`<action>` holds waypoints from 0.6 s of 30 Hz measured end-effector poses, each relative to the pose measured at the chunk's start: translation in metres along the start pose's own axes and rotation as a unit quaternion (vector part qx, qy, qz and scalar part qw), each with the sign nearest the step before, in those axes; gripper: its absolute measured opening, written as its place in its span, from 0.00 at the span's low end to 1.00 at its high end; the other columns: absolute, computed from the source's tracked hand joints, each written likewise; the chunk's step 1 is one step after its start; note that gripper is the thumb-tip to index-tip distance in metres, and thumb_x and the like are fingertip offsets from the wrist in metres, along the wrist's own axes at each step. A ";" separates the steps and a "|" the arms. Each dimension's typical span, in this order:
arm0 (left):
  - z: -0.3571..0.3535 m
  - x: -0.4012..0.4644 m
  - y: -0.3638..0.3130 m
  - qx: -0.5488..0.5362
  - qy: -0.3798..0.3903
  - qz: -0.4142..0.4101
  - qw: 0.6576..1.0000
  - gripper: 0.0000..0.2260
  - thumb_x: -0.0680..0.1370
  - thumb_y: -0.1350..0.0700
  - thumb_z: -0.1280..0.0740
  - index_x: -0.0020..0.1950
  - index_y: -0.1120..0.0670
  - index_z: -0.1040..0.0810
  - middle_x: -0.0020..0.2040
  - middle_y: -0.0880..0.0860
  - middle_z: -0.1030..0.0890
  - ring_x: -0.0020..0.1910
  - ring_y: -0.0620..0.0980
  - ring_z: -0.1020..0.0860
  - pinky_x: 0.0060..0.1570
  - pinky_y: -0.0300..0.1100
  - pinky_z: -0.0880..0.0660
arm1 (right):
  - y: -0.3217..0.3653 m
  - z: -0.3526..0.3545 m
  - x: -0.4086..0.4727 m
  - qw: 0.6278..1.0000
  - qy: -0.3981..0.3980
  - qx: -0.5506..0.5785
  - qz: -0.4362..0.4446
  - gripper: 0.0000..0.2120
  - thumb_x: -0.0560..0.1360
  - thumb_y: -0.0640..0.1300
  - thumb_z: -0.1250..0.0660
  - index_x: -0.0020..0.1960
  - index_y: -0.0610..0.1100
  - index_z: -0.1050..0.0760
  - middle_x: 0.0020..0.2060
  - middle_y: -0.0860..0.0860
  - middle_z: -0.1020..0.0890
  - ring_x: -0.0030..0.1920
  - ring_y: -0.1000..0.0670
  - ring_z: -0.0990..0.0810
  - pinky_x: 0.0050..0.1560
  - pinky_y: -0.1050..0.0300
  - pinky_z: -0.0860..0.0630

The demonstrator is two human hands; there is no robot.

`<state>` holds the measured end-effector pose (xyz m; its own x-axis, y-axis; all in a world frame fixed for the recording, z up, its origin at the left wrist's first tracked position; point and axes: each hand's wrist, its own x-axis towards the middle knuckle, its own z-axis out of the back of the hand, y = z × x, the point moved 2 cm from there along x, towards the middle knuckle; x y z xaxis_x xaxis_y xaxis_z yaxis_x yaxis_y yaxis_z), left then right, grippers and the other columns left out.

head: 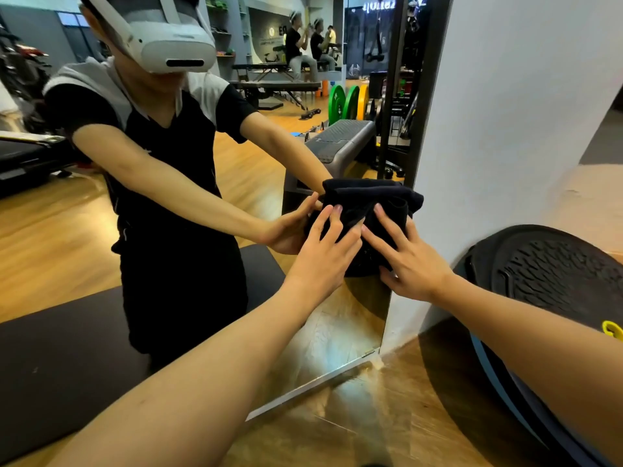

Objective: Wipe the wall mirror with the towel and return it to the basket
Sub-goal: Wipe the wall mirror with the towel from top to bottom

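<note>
A folded black towel [377, 203] lies flat against the wall mirror [168, 298], close to the mirror's right edge. My left hand [323, 244] presses on the towel's left part with straight, spread fingers. My right hand [408, 254] presses on its right part, fingers also straight and spread. The mirror shows my reflection, with both reflected arms reaching to the same towel. No basket is in view.
A white wall [505, 129] begins right of the mirror's edge. A black balance trainer with a blue rim [546, 274] leans against that wall at lower right. Wooden floor [387, 416] runs below the mirror. Gym benches, weight plates and people appear only as reflections.
</note>
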<state>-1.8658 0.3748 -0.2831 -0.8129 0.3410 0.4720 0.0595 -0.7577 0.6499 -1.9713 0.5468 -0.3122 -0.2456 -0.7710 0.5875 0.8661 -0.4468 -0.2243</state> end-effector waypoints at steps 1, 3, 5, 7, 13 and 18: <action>0.003 -0.007 0.005 0.008 0.004 -0.002 1.000 0.29 0.78 0.45 0.35 0.75 0.58 0.33 0.78 0.57 0.35 0.76 0.70 0.38 0.77 0.66 0.50 | 0.008 0.001 0.001 1.000 0.008 0.005 0.001 0.44 0.73 0.47 0.29 0.83 0.47 0.47 0.82 0.39 0.52 0.77 0.25 0.50 0.70 0.28 0.33; 0.008 -0.025 0.015 0.017 0.012 -0.005 1.000 0.29 0.77 0.45 0.34 0.75 0.57 0.31 0.79 0.56 0.35 0.76 0.70 0.38 0.76 0.66 0.49 | 0.025 0.003 0.006 1.000 0.016 0.006 0.006 0.44 0.74 0.47 0.29 0.84 0.47 0.49 0.82 0.40 0.53 0.79 0.27 0.55 0.74 0.30 0.38; 0.010 -0.045 0.025 0.021 0.016 -0.002 1.000 0.29 0.76 0.45 0.32 0.74 0.56 0.29 0.79 0.56 0.35 0.76 0.69 0.37 0.76 0.67 0.47 | 0.044 0.004 0.013 1.000 0.013 0.000 0.016 0.45 0.74 0.47 0.28 0.84 0.46 0.49 0.82 0.39 0.52 0.80 0.31 0.61 0.76 0.32 0.48; 0.010 -0.068 0.037 0.024 0.027 0.004 0.999 0.31 0.74 0.44 0.30 0.73 0.56 0.28 0.79 0.56 0.35 0.76 0.69 0.37 0.76 0.68 0.45 | 0.065 0.006 0.021 0.999 0.009 0.001 0.032 0.45 0.73 0.47 0.27 0.83 0.45 0.47 0.82 0.38 0.50 0.80 0.35 0.66 0.75 0.33 0.50; 0.017 -0.137 0.079 0.054 0.035 0.013 0.998 0.36 0.70 0.39 0.27 0.74 0.55 0.27 0.79 0.56 0.37 0.77 0.67 0.38 0.76 0.69 0.47 | 0.129 0.000 0.044 0.998 0.004 0.018 0.062 0.41 0.77 0.51 0.33 0.84 0.47 0.49 0.82 0.39 0.51 0.80 0.32 0.63 0.77 0.32 0.45; 0.023 -0.192 0.117 0.062 0.066 0.034 0.995 0.37 0.73 0.38 0.29 0.76 0.55 0.30 0.81 0.55 0.43 0.79 0.67 0.45 0.75 0.70 0.45 | 0.186 0.000 0.070 0.996 -0.007 0.047 0.077 0.44 0.76 0.47 0.28 0.84 0.49 0.50 0.83 0.40 0.51 0.80 0.30 0.61 0.75 0.29 0.41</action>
<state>-1.6895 0.2340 -0.2839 -0.8731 0.2088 0.4405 0.1813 -0.6997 0.6911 -1.8275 0.4101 -0.3130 -0.1007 -0.8208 0.5622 0.9302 -0.2781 -0.2395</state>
